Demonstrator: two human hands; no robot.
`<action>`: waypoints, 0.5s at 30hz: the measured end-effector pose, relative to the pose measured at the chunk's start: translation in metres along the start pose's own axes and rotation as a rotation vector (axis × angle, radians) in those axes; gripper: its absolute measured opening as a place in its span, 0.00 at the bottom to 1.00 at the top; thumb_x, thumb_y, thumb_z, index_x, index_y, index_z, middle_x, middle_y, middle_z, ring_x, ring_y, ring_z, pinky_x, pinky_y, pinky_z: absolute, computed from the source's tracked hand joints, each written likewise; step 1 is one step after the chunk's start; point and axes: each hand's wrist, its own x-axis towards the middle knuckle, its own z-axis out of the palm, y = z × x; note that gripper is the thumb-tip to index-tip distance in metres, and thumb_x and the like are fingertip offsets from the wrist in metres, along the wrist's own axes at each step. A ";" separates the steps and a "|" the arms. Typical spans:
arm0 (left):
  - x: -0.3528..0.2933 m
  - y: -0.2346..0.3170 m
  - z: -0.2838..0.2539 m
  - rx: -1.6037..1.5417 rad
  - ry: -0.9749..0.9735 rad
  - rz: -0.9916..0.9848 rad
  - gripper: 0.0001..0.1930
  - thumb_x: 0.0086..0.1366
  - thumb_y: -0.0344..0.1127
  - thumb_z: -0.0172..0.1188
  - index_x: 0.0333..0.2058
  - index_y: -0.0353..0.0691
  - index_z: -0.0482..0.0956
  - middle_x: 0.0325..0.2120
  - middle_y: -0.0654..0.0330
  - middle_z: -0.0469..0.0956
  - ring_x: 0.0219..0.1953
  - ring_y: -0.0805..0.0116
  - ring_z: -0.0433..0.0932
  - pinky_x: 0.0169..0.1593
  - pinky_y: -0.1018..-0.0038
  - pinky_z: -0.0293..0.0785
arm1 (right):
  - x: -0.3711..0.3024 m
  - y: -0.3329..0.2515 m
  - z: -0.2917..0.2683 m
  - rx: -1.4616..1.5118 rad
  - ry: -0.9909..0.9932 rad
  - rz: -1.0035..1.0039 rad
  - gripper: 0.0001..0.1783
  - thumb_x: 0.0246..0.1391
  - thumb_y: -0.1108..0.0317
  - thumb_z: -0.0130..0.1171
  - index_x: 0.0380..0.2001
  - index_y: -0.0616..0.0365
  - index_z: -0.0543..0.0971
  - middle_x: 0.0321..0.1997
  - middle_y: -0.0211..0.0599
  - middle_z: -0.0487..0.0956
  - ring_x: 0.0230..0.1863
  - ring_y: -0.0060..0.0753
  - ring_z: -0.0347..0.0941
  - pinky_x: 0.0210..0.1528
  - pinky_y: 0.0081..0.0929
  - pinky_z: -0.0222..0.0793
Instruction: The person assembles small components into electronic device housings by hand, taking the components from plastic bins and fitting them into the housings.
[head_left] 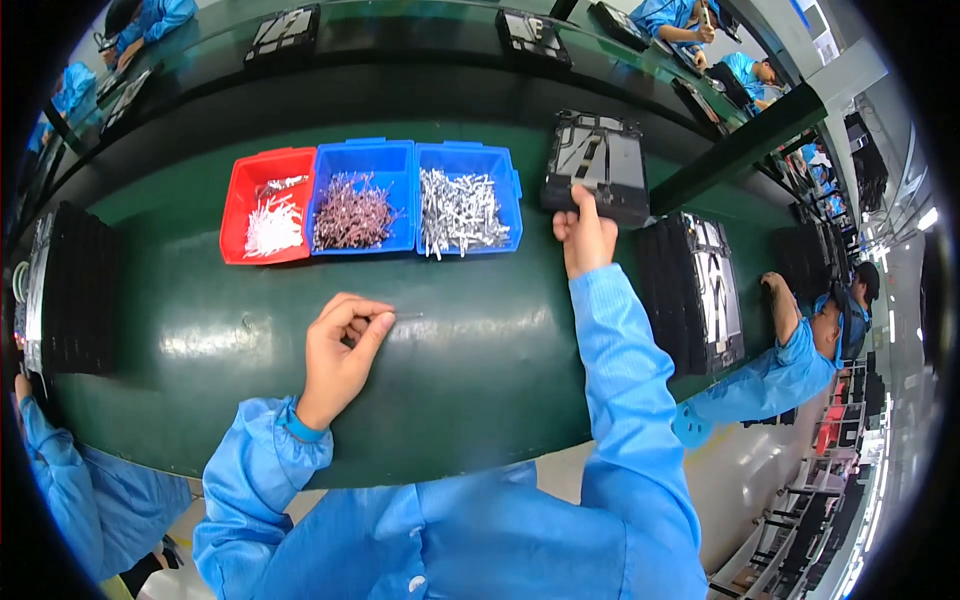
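My left hand [343, 345] is closed in a pinch over the green table, with a thin, pin-like piece [409, 316] sticking out from its fingertips. My right hand [586, 238] grips the front edge of a flat black unit [622, 201] with a grey top panel, thumb on top and fingers curled below. Beyond my hands, three joined bins stand in a row. White small parts fill the red bin [237, 215], reddish-brown ones the middle blue bin [365, 160], and silvery ones the right blue bin [465, 158].
A stack of black units [680, 290] stands right of my right arm, another stack [75, 290] at the far left. A dark green post [740, 150] slants behind the right side. More units lie on the far line [284, 34]. Co-workers in blue sit on both sides.
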 end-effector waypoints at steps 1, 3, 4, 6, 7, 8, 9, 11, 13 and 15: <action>0.001 0.001 -0.001 -0.003 -0.001 -0.011 0.05 0.66 0.27 0.68 0.39 0.33 0.86 0.34 0.64 0.78 0.28 0.83 0.70 0.32 0.84 0.67 | -0.022 0.003 -0.012 -0.004 -0.029 0.019 0.15 0.61 0.61 0.68 0.34 0.62 0.77 0.20 0.29 0.69 0.21 0.29 0.70 0.21 0.28 0.60; 0.001 0.003 0.000 -0.045 -0.020 -0.023 0.05 0.67 0.27 0.68 0.40 0.32 0.86 0.35 0.64 0.77 0.29 0.84 0.71 0.34 0.84 0.68 | -0.057 0.021 -0.053 0.030 -0.068 0.038 0.14 0.63 0.61 0.65 0.32 0.61 0.77 0.21 0.30 0.71 0.19 0.28 0.67 0.19 0.28 0.57; 0.000 0.002 -0.003 -0.066 -0.034 -0.051 0.06 0.68 0.27 0.68 0.40 0.32 0.86 0.36 0.64 0.78 0.31 0.83 0.73 0.37 0.84 0.70 | -0.089 0.021 -0.061 -0.003 -0.092 0.051 0.12 0.65 0.63 0.62 0.34 0.61 0.77 0.25 0.32 0.74 0.18 0.27 0.66 0.19 0.28 0.57; -0.002 0.004 -0.004 -0.084 -0.035 -0.085 0.06 0.68 0.27 0.67 0.40 0.31 0.86 0.36 0.64 0.78 0.32 0.82 0.74 0.37 0.84 0.70 | -0.154 0.017 -0.066 -0.075 -0.071 0.059 0.11 0.67 0.64 0.59 0.41 0.62 0.76 0.34 0.34 0.77 0.18 0.27 0.65 0.19 0.27 0.57; -0.002 0.006 -0.005 -0.100 -0.044 -0.099 0.06 0.68 0.27 0.67 0.40 0.31 0.85 0.36 0.64 0.78 0.32 0.82 0.74 0.38 0.84 0.71 | -0.184 0.020 -0.075 -0.042 -0.071 0.050 0.14 0.67 0.64 0.58 0.48 0.62 0.74 0.38 0.36 0.78 0.19 0.28 0.65 0.19 0.27 0.57; -0.003 0.005 -0.006 -0.119 -0.068 -0.109 0.06 0.68 0.27 0.67 0.41 0.32 0.85 0.39 0.63 0.78 0.36 0.80 0.77 0.41 0.83 0.73 | -0.212 0.024 -0.087 -0.023 -0.098 0.083 0.18 0.67 0.64 0.57 0.55 0.61 0.71 0.42 0.37 0.78 0.20 0.28 0.65 0.19 0.27 0.57; -0.006 0.008 -0.004 -0.117 -0.065 -0.124 0.06 0.68 0.27 0.67 0.41 0.32 0.85 0.39 0.63 0.78 0.36 0.80 0.77 0.41 0.83 0.73 | -0.242 0.022 -0.086 -0.020 -0.077 0.103 0.20 0.66 0.63 0.58 0.56 0.60 0.70 0.42 0.38 0.78 0.21 0.29 0.66 0.18 0.27 0.57; -0.010 0.017 0.003 -0.165 -0.126 -0.134 0.06 0.69 0.26 0.66 0.42 0.33 0.85 0.41 0.61 0.77 0.39 0.78 0.78 0.43 0.81 0.76 | -0.296 0.023 -0.105 0.023 -0.096 0.387 0.17 0.66 0.56 0.59 0.46 0.59 0.75 0.36 0.35 0.76 0.26 0.29 0.65 0.25 0.31 0.61; -0.021 0.017 0.011 -0.172 -0.165 -0.100 0.06 0.68 0.26 0.66 0.42 0.35 0.86 0.46 0.59 0.77 0.45 0.74 0.80 0.46 0.79 0.77 | -0.337 0.035 -0.132 0.151 -0.233 0.728 0.21 0.67 0.49 0.58 0.38 0.59 0.77 0.31 0.34 0.74 0.29 0.28 0.65 0.31 0.32 0.62; -0.030 0.026 0.022 -0.177 -0.320 -0.141 0.06 0.69 0.25 0.65 0.44 0.36 0.84 0.54 0.56 0.75 0.53 0.71 0.77 0.55 0.74 0.76 | -0.354 0.036 -0.129 0.215 -0.351 0.904 0.26 0.68 0.43 0.56 0.38 0.60 0.77 0.30 0.35 0.74 0.29 0.29 0.65 0.33 0.33 0.63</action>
